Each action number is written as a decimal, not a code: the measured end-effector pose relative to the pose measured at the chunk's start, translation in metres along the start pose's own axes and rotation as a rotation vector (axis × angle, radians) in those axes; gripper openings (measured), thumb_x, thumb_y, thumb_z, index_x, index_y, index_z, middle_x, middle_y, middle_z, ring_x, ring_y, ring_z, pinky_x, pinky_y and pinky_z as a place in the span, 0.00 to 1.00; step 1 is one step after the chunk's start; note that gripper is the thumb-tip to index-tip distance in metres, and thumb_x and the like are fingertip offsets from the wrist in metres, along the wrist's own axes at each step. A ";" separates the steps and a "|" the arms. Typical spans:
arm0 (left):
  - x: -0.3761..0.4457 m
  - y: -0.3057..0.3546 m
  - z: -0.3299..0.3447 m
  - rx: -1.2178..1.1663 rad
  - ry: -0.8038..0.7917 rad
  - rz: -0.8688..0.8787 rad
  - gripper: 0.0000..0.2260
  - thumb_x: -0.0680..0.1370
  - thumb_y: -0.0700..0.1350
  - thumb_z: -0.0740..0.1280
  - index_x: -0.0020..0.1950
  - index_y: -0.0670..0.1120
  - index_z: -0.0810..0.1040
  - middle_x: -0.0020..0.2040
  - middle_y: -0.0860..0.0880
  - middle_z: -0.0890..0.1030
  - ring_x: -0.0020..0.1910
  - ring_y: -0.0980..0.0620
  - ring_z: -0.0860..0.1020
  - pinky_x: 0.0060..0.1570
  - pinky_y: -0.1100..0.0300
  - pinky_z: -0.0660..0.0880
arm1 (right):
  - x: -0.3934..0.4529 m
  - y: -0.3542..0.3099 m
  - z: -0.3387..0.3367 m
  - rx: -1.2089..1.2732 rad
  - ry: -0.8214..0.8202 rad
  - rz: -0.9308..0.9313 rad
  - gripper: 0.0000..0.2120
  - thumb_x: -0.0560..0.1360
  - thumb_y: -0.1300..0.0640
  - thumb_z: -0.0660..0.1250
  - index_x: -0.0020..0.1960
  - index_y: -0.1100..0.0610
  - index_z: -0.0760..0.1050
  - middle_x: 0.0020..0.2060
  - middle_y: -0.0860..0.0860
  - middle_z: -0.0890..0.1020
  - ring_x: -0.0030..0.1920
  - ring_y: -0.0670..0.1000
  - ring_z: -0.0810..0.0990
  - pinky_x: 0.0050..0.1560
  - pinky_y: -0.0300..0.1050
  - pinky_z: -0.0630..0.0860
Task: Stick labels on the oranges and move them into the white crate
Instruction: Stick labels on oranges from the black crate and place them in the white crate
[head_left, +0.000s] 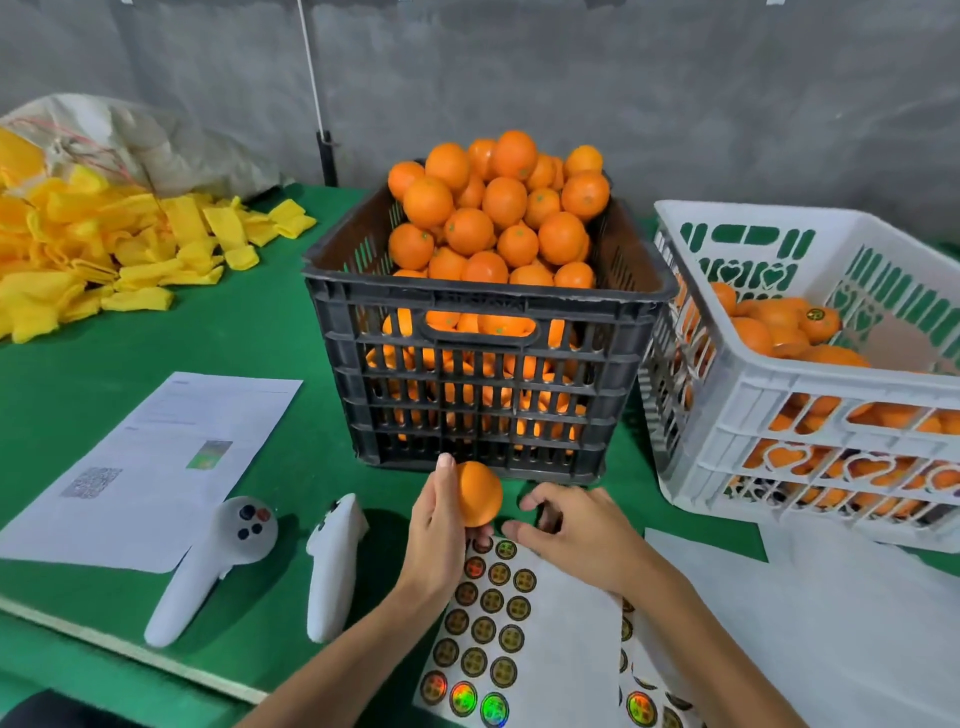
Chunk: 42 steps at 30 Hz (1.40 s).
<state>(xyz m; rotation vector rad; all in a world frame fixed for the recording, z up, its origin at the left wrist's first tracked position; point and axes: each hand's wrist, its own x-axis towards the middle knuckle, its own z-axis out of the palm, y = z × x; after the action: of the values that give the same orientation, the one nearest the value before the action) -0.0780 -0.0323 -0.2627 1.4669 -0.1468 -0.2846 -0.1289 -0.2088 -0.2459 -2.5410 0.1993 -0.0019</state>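
Observation:
My left hand (439, 530) grips one orange (480, 493) just in front of the black crate (483, 374), which is heaped with oranges. My right hand (576, 530) hovers beside that orange with its fingers curled, over the top edge of a label sheet (498, 613) carrying several round shiny stickers. Whether a sticker sits between its fingertips is not visible. The white crate (810, 415) stands at the right, partly filled with oranges, one showing a label (815, 314).
Two white handheld controllers (218, 561) (332, 561) lie left of my hands. A printed paper (150, 467) lies further left, with a pile of yellow foam sleeves (104, 249) behind it. Blank white sheets (831, 623) lie at the lower right. The table's front edge runs along the lower left.

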 end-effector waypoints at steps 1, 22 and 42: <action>-0.001 -0.002 0.001 0.011 0.008 0.012 0.34 0.80 0.72 0.54 0.53 0.41 0.77 0.35 0.45 0.80 0.32 0.51 0.79 0.35 0.65 0.77 | -0.001 0.000 -0.001 0.077 -0.040 -0.008 0.20 0.73 0.31 0.69 0.56 0.43 0.80 0.39 0.42 0.82 0.44 0.44 0.79 0.55 0.46 0.71; -0.014 -0.006 0.003 0.095 0.013 0.170 0.21 0.79 0.70 0.54 0.53 0.57 0.75 0.41 0.51 0.81 0.34 0.45 0.82 0.41 0.54 0.83 | -0.006 0.010 -0.006 0.533 -0.037 -0.043 0.15 0.82 0.59 0.65 0.53 0.41 0.85 0.28 0.42 0.72 0.30 0.42 0.70 0.35 0.32 0.68; -0.018 -0.005 0.004 0.113 -0.042 0.159 0.19 0.84 0.64 0.53 0.49 0.54 0.76 0.37 0.49 0.79 0.31 0.47 0.80 0.35 0.57 0.79 | -0.003 0.006 -0.005 0.685 -0.203 -0.036 0.15 0.78 0.63 0.66 0.55 0.47 0.86 0.50 0.46 0.88 0.55 0.47 0.85 0.60 0.42 0.79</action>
<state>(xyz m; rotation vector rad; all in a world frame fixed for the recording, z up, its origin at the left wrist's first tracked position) -0.0967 -0.0319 -0.2661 1.5520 -0.3157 -0.1802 -0.1328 -0.2163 -0.2450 -1.8464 0.0549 0.1482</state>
